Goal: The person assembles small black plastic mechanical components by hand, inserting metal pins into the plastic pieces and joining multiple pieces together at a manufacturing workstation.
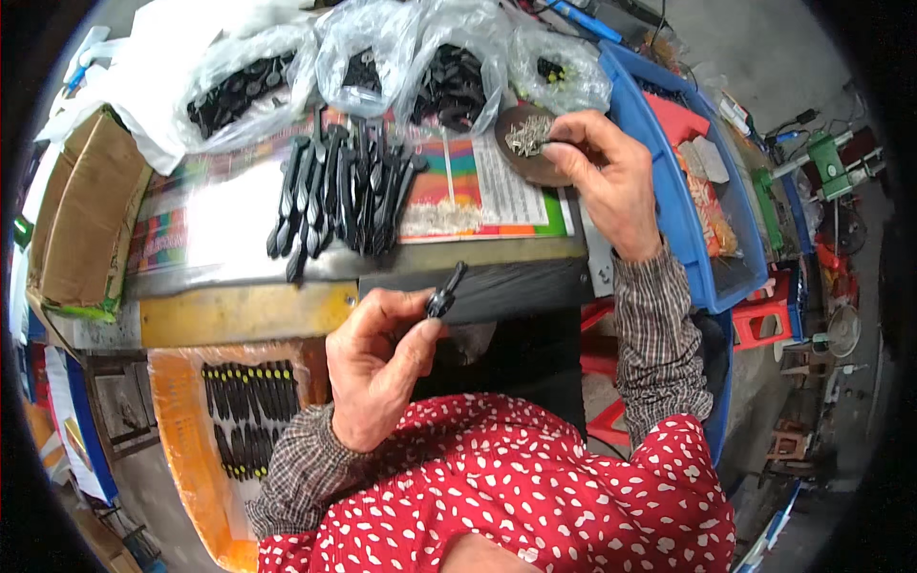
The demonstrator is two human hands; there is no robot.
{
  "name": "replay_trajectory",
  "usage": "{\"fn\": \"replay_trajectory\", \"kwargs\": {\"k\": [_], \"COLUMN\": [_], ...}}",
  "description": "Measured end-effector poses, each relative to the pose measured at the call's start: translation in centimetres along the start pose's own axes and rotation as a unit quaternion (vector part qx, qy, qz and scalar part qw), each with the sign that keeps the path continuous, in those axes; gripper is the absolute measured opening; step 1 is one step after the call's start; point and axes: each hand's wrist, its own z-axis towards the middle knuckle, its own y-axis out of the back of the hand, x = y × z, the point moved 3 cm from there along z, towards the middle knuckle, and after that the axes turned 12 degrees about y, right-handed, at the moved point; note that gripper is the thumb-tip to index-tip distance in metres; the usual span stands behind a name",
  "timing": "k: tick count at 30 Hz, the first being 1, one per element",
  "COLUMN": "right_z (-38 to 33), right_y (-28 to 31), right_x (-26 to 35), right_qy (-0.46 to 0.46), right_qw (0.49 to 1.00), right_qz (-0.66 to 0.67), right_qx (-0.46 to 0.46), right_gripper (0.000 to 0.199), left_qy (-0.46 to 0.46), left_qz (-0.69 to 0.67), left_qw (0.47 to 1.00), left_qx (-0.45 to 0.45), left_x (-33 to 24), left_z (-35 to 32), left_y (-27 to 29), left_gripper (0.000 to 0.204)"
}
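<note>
My left hand (377,368) pinches a small black plastic part (446,292) between thumb and fingers, just off the front edge of the bench. A thin arm of that part points up and away. My right hand (613,181) is at the right side of a round brown dish (541,173), its thumb and forefinger pressed together at the rim. Small silvery metal pins (528,136) lie heaped in the dish. Whether a pin is between those fingertips is too small to tell. Left of the dish, several long black plastic pieces (336,196) lie side by side on a colourful printed sheet (215,205).
Clear plastic bags (461,72) of black parts line the bench's far side. A cardboard box (84,205) stands at left, a blue crate (707,277) at right. Below left, an orange crate (177,430) holds rows of black pieces with yellow-green ends (250,387). Red stools (764,320) stand farther right.
</note>
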Motion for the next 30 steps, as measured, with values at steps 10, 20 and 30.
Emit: {"fn": "replay_trajectory", "kwargs": {"k": [10,20,30], "right_z": [-7.2,-9.4,-9.8], "right_y": [-4.0,-6.2,-7.1], "right_x": [6.0,7.5,8.0], "right_qy": [0.018,-0.167,-0.188], "right_qw": [0.998,0.94,0.928], "right_qz": [0.058,0.297,0.322], "right_qx": [0.016,0.004,-0.013], "right_gripper": [0.021,0.021,0.022], "left_qy": [0.046,0.074,0.078], "left_qz": [-0.108,-0.16,-0.167], "left_qw": [0.993,0.983,0.982], "left_qx": [0.03,0.043,0.046], "left_x": [1.0,2.0,2.2], "left_z": [-0.5,-1.2,-1.3], "left_y": [-0.3,0.2,0.3], "left_gripper": [0.011,0.012,0.013]}}
